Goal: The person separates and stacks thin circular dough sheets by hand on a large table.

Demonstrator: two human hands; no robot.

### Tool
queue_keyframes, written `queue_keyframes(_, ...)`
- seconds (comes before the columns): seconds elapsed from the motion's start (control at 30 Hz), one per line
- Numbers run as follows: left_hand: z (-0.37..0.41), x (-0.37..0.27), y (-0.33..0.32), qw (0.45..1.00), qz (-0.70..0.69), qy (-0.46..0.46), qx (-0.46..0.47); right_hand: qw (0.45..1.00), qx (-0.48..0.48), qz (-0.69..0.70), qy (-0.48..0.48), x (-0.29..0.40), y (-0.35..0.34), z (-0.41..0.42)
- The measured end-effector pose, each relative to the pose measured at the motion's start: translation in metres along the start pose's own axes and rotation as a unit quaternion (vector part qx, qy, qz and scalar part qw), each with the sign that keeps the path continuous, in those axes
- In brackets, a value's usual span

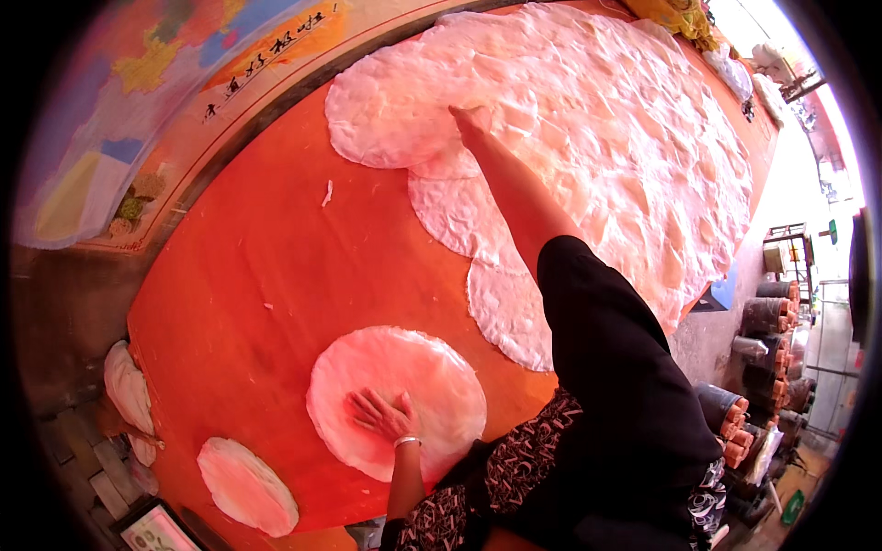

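Observation:
My left hand (386, 417), with a bracelet at the wrist, lies flat with spread fingers on a round, thin pale sheet (441, 386), which looks like dough, near the table's front edge. My right arm reaches across the orange-red table (275, 275), and my right hand (472, 124) touches another round sheet (386, 117) at the far side; its fingers are hard to make out. That sheet overlaps a broad layer of crinkled pale sheets (634, 138). A smaller oval piece (248, 485) lies at the lower left.
A wall with a colourful poster (124, 103) runs along the far left. Folded pale material (131, 399) hangs at the table's left edge. On the right stand several cylindrical containers (765, 313) and a metal rack (789, 248). Yellow cloth (679, 21) and white bags (730, 72) lie at the far end.

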State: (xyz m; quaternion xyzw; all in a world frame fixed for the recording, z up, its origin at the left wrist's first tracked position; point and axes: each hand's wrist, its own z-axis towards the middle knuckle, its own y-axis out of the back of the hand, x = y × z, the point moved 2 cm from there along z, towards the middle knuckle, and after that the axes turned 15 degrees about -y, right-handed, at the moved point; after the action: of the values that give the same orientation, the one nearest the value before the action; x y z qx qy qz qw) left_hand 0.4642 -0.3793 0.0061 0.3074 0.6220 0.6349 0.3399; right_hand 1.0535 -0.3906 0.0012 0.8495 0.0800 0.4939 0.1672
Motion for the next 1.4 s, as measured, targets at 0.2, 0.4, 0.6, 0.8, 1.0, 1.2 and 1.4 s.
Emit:
queue_keyframes(0.2, 0.002, -0.002, 0.001, 1.0, -0.013, 0.009, 0.019, 0.986, 0.044, 0.106, 0.122, 0.024, 0.043, 0.019)
queue_keyframes(0.4, -0.001, -0.001, -0.002, 1.0, 0.006, -0.011, -0.011, 0.964, -0.147, -0.213, 0.062, -0.027, 0.105, 0.053)
queue_keyframes(0.6, -0.003, 0.0, -0.003, 1.0, 0.014, 0.001, 0.005, 0.988, -0.132, 0.004, -0.078, -0.022, 0.092, 0.057)
queue_keyframes(0.8, 0.0, 0.001, -0.008, 1.0, 0.021, -0.01, -0.001, 0.94, 0.274, 0.202, 0.014, 0.045, 0.111, 0.012)
queue_keyframes(1.0, -0.005, 0.001, -0.013, 0.999, 0.042, -0.006, -0.022, 0.925, 0.291, 0.242, -0.022, 0.025, 0.225, -0.07)
queue_keyframes(1.2, -0.002, -0.003, -0.01, 0.999, 0.008, -0.009, -0.047, 0.956, 0.203, 0.137, -0.16, -0.182, 0.257, -0.059)
queue_keyframes(1.4, -0.008, 0.003, -0.013, 0.999, 0.024, 0.01, -0.042, 0.937, -0.21, -0.228, 0.158, -0.162, 0.255, -0.053)
